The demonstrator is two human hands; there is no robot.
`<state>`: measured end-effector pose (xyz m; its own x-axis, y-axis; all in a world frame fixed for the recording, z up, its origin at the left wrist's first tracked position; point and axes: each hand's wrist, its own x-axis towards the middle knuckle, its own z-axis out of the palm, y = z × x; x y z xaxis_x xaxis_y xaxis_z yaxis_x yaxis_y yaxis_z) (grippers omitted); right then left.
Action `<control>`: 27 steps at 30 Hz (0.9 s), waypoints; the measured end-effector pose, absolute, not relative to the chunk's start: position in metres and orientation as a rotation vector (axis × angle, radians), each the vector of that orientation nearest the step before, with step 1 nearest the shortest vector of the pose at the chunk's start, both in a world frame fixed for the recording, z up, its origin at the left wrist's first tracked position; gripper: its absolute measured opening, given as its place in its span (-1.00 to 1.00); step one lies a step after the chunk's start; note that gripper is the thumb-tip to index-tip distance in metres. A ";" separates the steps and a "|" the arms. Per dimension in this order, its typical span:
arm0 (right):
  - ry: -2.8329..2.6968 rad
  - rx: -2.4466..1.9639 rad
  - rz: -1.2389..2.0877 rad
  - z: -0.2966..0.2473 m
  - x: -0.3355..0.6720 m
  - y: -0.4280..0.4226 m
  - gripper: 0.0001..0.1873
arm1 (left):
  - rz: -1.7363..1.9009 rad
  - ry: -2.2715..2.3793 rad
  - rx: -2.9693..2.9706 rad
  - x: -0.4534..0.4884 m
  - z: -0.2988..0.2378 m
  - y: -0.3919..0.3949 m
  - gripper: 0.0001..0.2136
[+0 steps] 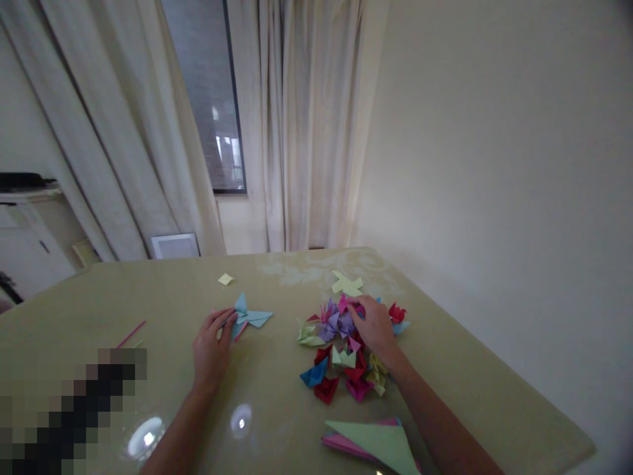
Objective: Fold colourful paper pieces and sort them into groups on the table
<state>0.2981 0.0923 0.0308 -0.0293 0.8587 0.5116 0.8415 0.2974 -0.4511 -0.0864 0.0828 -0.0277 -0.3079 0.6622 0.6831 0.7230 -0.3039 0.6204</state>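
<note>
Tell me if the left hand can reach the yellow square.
Probably yes: the yellow square lies just beyond the left hand on bare table; the blue fold sits aside.

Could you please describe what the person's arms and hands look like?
Both arms are bare down to the picture's lower edge: no sleeve shows on the left forearm or the right forearm. The left hand and the right hand wear no gloves, and no watch or bracelet shows at either wrist. Rings are too small to tell.
</note>
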 end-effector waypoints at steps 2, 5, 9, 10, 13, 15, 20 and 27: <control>-1.810 -1.350 0.083 0.027 0.293 0.077 -0.82 | -1.723 -1.718 -1.862 -0.076 -0.021 0.076 -0.61; -1.785 -1.157 0.224 0.025 0.281 0.056 -0.80 | -1.771 -1.567 -1.970 -0.054 -0.010 0.064 -0.66; -1.875 -0.946 0.447 0.027 0.265 0.037 -0.73 | -1.814 -1.384 -2.185 -0.011 0.001 0.045 -0.73; -1.887 -0.905 0.500 0.027 0.262 0.033 -0.66 | -1.809 -1.327 -2.246 -0.001 0.002 0.041 -0.74; -1.881 -0.834 0.619 0.024 0.254 0.027 -0.64 | -1.774 -1.184 -2.402 0.024 0.004 0.029 -0.79; -1.878 -0.795 0.644 0.022 0.251 0.026 -0.78 | -1.758 -1.131 -2.460 0.032 0.003 0.024 -0.81; -1.823 -0.800 0.680 0.020 0.254 0.034 -0.86 | -1.638 -1.205 -2.511 0.024 -0.005 0.029 -0.78; -1.468 -0.940 0.833 0.012 0.271 0.052 -0.77 | -0.855 -2.101 -1.920 -0.036 -0.016 0.058 -0.57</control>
<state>0.2709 0.0523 0.0117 -0.0326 0.9036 0.4271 0.0970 0.4282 -0.8985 -0.0359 0.0584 -0.0160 -0.1570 0.8584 0.4884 0.9556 0.0071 0.2947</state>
